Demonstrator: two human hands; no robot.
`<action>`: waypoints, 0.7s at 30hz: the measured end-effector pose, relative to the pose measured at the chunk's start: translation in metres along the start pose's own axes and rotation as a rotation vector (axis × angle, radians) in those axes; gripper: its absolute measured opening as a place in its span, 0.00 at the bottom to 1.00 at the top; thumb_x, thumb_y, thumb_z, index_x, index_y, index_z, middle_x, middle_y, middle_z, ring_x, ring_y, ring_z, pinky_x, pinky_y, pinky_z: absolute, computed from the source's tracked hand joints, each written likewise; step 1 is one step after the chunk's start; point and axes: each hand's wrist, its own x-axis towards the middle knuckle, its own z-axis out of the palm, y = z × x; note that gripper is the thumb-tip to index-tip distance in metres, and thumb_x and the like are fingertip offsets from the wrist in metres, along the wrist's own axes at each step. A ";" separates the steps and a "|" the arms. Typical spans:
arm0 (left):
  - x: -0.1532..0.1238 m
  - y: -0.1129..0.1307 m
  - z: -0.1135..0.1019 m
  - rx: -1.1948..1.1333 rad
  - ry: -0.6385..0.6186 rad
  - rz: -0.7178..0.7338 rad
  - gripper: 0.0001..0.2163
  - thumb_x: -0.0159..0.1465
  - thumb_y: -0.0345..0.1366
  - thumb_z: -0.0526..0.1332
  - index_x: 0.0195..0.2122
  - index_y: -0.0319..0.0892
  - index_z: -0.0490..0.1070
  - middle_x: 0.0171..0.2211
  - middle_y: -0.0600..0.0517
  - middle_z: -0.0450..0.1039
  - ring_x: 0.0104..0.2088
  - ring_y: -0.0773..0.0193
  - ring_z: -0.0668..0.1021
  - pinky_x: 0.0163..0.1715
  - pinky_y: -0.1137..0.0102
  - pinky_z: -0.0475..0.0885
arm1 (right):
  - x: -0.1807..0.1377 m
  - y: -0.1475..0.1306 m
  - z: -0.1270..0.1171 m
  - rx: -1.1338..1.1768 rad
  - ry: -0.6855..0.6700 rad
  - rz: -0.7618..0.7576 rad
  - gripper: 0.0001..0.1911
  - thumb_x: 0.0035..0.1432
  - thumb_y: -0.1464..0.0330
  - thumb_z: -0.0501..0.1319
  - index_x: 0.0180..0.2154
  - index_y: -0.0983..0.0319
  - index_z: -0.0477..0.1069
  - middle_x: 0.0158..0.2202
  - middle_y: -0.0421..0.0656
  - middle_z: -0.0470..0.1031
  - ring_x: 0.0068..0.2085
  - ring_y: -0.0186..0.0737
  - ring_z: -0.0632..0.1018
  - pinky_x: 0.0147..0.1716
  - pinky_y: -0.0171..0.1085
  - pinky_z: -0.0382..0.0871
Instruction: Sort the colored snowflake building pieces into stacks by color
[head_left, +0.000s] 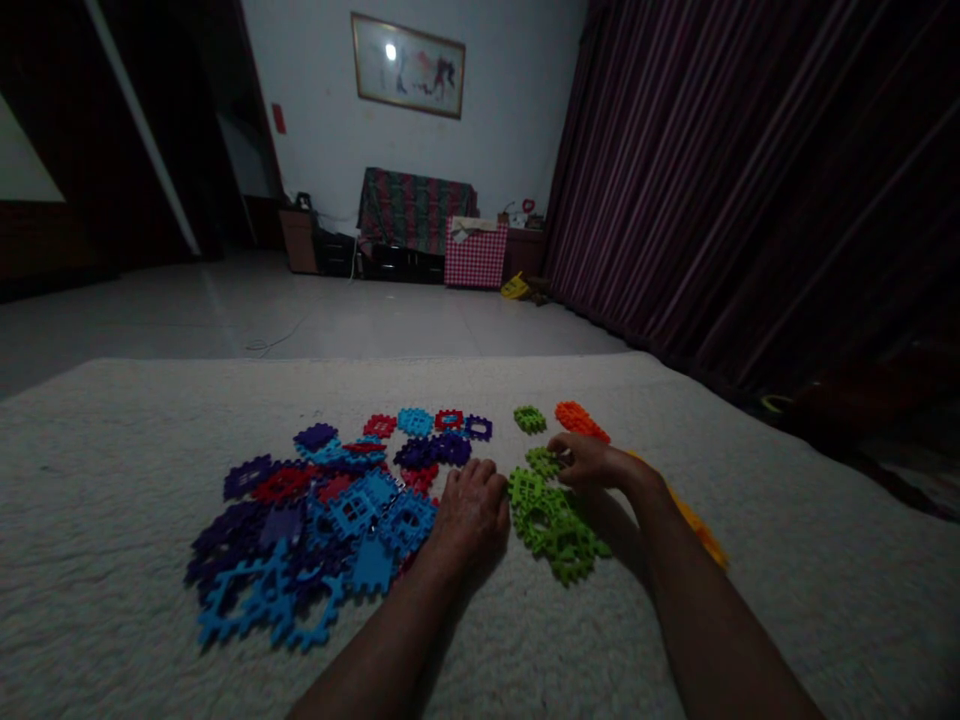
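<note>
On a pale carpet [112,470] lie flat plastic interlocking pieces. A mixed heap of blue, purple and red pieces [322,510] spreads at the left. A group of green pieces [555,525] lies at the centre right. My left hand [472,510] rests knuckles up between the two groups, fingers curled against the edge of the mixed heap; what is under them is hidden. My right hand [589,462] reaches in from the right with its fingers pinched on a green piece [541,460] at the top of the green group.
A lone green piece [529,419] and orange pieces [581,420] lie beyond my right hand; yellow-orange pieces [701,530] show behind my right forearm. Grey floor [337,315], low furniture and a checked box [475,255] stand at the far wall. Dark striped curtains [750,180] hang at the right.
</note>
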 end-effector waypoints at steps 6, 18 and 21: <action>0.001 -0.001 0.001 -0.001 0.016 -0.001 0.09 0.70 0.34 0.54 0.46 0.45 0.72 0.54 0.47 0.72 0.58 0.53 0.70 0.56 0.56 0.64 | 0.001 -0.017 0.011 -0.043 0.015 0.126 0.09 0.53 0.65 0.69 0.37 0.60 0.76 0.37 0.46 0.80 0.38 0.43 0.78 0.38 0.38 0.70; 0.000 0.000 0.001 -0.001 0.013 -0.004 0.09 0.70 0.33 0.54 0.46 0.45 0.71 0.54 0.47 0.72 0.58 0.54 0.70 0.57 0.56 0.64 | 0.004 -0.034 0.022 -0.203 0.038 0.179 0.17 0.49 0.63 0.70 0.41 0.64 0.75 0.43 0.53 0.78 0.44 0.50 0.79 0.40 0.40 0.70; 0.000 0.001 -0.001 -0.003 -0.005 -0.005 0.09 0.69 0.33 0.54 0.47 0.45 0.71 0.54 0.48 0.72 0.59 0.54 0.70 0.57 0.56 0.63 | 0.004 -0.031 0.025 -0.206 0.053 0.181 0.17 0.49 0.65 0.69 0.42 0.63 0.75 0.44 0.53 0.78 0.44 0.50 0.78 0.40 0.40 0.70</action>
